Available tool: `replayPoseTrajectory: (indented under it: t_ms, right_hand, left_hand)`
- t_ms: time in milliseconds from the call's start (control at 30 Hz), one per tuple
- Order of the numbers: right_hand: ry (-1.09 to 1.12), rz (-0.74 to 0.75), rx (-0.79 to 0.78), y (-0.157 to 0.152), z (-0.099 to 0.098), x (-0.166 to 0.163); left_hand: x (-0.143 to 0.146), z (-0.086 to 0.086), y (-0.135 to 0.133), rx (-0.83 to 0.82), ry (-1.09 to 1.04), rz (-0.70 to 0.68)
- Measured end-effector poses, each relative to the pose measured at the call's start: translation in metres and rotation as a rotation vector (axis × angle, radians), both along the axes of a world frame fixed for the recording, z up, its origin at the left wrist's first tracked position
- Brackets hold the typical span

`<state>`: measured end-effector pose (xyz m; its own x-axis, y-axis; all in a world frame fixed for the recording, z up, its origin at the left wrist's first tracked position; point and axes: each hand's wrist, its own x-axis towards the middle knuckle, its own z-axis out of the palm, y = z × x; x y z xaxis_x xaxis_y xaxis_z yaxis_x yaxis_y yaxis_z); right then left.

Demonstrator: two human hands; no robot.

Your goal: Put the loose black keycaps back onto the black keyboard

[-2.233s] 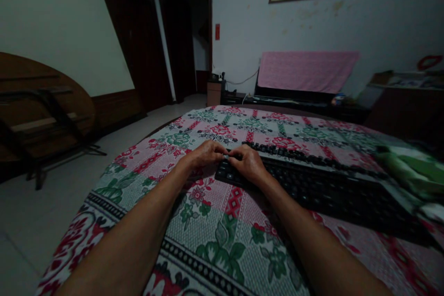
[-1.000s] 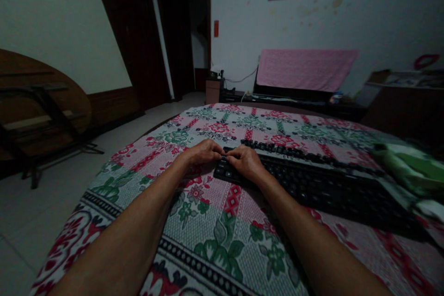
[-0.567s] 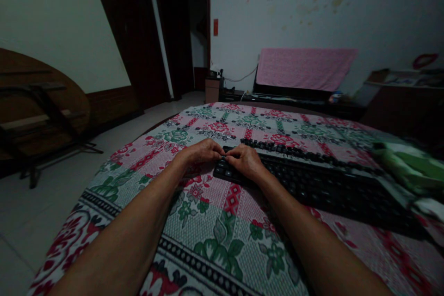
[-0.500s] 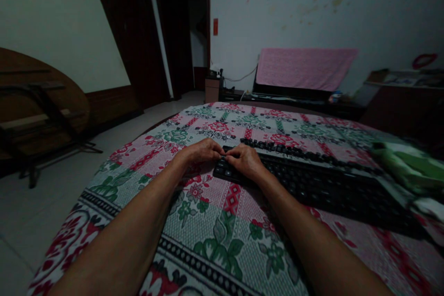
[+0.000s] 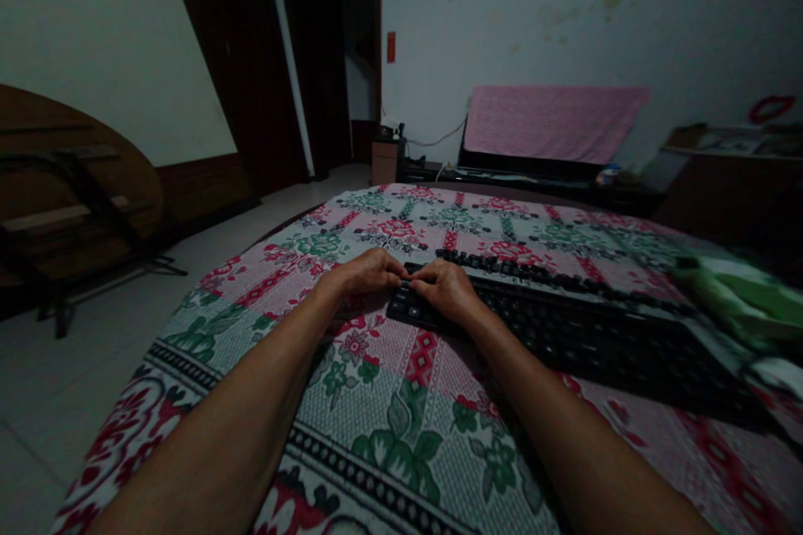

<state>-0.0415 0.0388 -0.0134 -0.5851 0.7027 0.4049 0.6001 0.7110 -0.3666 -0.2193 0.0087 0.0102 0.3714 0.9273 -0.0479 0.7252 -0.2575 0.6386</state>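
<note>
A black keyboard (image 5: 583, 338) lies across a table covered with a floral cloth (image 5: 389, 418). My left hand (image 5: 365, 272) rests at the keyboard's left end, its fingers curled and pinched toward the corner. My right hand (image 5: 447, 291) lies on the left keys, fingers bent, its fingertips meeting those of the left hand. What the fingertips pinch is too small and dark to make out. A row of loose black keycaps (image 5: 533, 272) runs along the cloth just behind the keyboard.
A green and white cloth bundle (image 5: 740, 301) lies at the table's right edge. A folded round wooden table (image 5: 69, 192) leans at the left wall. A pink-covered low cabinet (image 5: 552, 134) stands at the back wall beside a dark doorway.
Both hands stay at the keyboard's left corner with only slight finger shifts. The view has drifted a little.
</note>
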Motion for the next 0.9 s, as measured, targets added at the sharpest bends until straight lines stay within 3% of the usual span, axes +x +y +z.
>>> replayPoseTrajectory:
  t_ms: [233,467,633,900]
  right_hand:
    - [-0.025,-0.04,-0.013,-0.001,0.002,-0.002]
    - [-0.091,-0.075,-0.044,-0.004,0.008,-0.008]
    - [-0.094,-0.081,-0.055,-0.005,0.01,-0.009]
    - [-0.012,-0.057,0.007,-0.008,0.003,-0.004]
  left_hand:
    - [0.0,-0.004,0.001,0.063,-0.009,0.055]
    - [0.011,-0.004,0.002,-0.255,-0.293,0.326]
    - [0.015,-0.003,0.002,-0.326,-0.316,0.45]
    - [0.007,0.001,-0.006,-0.288,-0.363,0.264]
